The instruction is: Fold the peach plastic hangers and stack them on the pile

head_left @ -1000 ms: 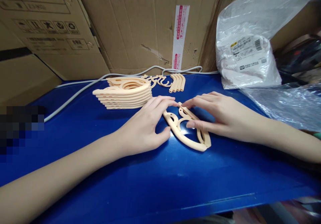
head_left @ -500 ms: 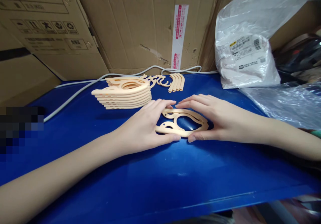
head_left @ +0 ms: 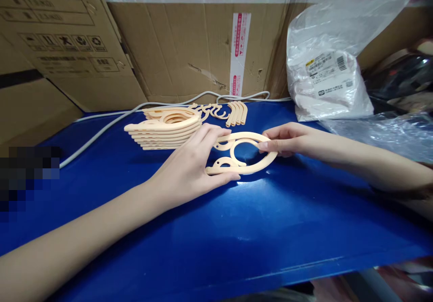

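Note:
Both hands are on a cream plastic folding hanger (head_left: 251,169), folded into an oval with a ring-shaped opening in its middle. My left hand (head_left: 191,164) closes round its left end, thumb along the near edge and fingers over the far edge. At the rounded right end, my right hand (head_left: 287,139) pinches the rim between thumb and fingers. The hanger's right end looks slightly raised off the table. Behind my left hand stands a neat stack of similar folded hangers (head_left: 162,132), partly covered by that hand.
Small cream hooks (head_left: 219,111) and several curved tube pieces (head_left: 237,113) lie behind the hands. A white cable (head_left: 91,140) runs along the back and left of the blue table (head_left: 237,239). Cardboard boxes (head_left: 182,49) wall the back; a plastic bag (head_left: 328,76) stands at the back right.
My right hand has gone from spanning the hanger's sides to pinching its right end, and that end has come up a little. My left hand keeps its place on the left end.

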Available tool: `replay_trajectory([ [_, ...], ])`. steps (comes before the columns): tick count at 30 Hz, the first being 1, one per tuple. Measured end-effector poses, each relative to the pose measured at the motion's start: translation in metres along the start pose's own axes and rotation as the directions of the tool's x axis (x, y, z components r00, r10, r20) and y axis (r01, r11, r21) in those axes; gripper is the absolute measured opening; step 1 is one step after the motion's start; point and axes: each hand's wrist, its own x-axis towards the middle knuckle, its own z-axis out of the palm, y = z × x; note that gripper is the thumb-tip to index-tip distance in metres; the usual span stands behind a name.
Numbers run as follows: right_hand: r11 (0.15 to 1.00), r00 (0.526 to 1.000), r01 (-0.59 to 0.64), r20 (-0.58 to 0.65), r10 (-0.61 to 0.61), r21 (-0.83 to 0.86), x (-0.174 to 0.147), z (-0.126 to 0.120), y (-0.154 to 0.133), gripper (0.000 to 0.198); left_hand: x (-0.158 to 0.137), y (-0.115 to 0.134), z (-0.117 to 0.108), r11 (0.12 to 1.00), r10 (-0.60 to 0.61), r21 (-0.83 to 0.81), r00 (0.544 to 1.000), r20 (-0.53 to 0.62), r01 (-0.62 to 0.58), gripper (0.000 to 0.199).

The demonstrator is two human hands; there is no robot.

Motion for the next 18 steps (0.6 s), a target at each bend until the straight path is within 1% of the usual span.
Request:
replay_trajectory([
  [5, 0.996, 0.999, -0.037, -0.012, 0.038, 0.078, -0.0010, 0.0008, -0.0003, 0.037, -0.0003, -0.0032, 0.0003, 1.000, 0.001, 0.005, 1.000, 0.023, -0.002, 0.068],
  [13, 0.991, 1.000, -0.023, -0.008, 0.024, 0.134, -0.0007, 0.0021, 0.0002, 0.036, 0.0001, -0.0038, -0.0022, 0.999, 0.025, 0.024, 0.999, 0.026, -0.026, 0.071],
  [18, 0.989, 0.999, -0.012, 0.053, 0.005, 0.146, 0.0006, -0.0016, 0.0024, 0.038, 0.0004, -0.0007, -0.0067, 0.994, 0.078, 0.077, 0.996, 0.044, -0.081, 0.067],
])
